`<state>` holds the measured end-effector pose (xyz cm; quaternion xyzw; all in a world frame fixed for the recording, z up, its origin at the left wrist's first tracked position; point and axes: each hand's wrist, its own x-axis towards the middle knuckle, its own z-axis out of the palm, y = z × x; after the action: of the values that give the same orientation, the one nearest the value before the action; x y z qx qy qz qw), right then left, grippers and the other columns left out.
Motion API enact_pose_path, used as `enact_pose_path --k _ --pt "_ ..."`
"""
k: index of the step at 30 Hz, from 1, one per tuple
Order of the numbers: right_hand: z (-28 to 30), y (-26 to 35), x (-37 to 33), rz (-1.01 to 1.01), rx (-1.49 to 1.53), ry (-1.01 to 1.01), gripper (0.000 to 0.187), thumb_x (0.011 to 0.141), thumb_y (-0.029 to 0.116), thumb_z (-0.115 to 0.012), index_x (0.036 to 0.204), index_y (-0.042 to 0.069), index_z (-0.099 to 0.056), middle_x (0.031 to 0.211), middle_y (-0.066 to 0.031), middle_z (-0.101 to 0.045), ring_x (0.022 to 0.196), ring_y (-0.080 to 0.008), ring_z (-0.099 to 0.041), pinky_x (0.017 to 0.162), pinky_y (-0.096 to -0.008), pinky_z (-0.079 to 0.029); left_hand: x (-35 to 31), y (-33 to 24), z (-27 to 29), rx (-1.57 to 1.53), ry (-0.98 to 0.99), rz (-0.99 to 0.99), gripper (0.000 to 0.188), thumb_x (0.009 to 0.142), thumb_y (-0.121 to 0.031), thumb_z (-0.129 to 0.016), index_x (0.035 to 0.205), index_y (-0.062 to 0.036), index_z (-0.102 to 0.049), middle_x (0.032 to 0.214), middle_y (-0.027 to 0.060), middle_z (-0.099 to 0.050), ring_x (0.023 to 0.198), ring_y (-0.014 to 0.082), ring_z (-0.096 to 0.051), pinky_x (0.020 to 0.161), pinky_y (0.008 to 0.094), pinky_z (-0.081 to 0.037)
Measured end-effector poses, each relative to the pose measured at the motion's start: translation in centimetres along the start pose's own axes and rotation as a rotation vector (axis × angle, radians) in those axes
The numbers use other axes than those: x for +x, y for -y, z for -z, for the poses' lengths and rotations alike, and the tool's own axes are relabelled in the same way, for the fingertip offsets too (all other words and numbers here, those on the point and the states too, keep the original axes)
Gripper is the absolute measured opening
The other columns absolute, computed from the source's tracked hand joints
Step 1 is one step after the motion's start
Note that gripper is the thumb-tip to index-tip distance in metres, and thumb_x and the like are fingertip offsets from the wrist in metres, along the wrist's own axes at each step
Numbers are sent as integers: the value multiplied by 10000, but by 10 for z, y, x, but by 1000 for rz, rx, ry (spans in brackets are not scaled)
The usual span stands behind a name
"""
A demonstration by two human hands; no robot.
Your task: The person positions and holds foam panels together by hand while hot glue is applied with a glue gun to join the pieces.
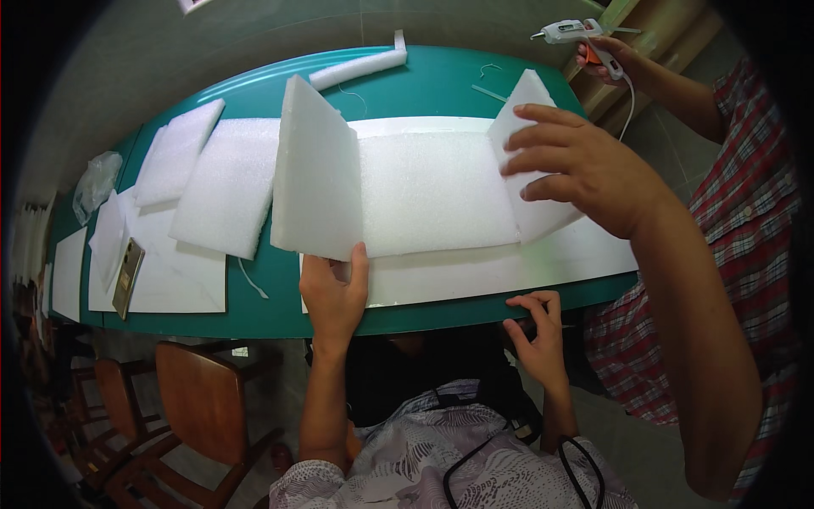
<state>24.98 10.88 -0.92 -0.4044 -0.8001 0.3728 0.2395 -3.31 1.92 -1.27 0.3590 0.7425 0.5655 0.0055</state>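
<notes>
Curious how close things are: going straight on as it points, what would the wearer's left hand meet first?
Probably the left upright foam panel; the left hand seems to grip its lower edge, though depth is unclear.

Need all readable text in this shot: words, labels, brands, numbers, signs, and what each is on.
None readable.
Folded white foam: no print visible.
White glue gun: dark marking on its side, too small to read.
Phone: no legible marking.
Patterned shirt: rows of small marks in the print; cannot tell whether they are lettering.
</notes>
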Motion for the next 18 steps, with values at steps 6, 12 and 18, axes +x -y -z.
enact_pose_path --k 6,12,18 --pt "-3 2 2 27 -43 -21 286 802 46 -727 1078 82 -663 1113 -108 -457 1022 -242 -521 798 -314 -506 0 2 0 14 4 -6 276 863 -89 -699 1045 77 -575 942 205 -635 827 287 -674 729 369 -564" --pt "-3 -1 0 25 -39 -33 294 791 64 -737 1076 82 -664 1100 -117 -469 1025 -270 -518 862 -347 -461 1 0 2 22 6 -24 271 863 -89 -697 1041 76 -577 938 203 -635 825 285 -674 725 369 -565" --pt "-1 -4 -1 65 -103 -28 286 801 61 -727 1079 81 -663 1110 -115 -472 1030 -257 -524 817 -326 -485 0 1 1 30 8 -22 264 861 -89 -699 1030 76 -581 922 197 -639 819 280 -675 719 362 -562"
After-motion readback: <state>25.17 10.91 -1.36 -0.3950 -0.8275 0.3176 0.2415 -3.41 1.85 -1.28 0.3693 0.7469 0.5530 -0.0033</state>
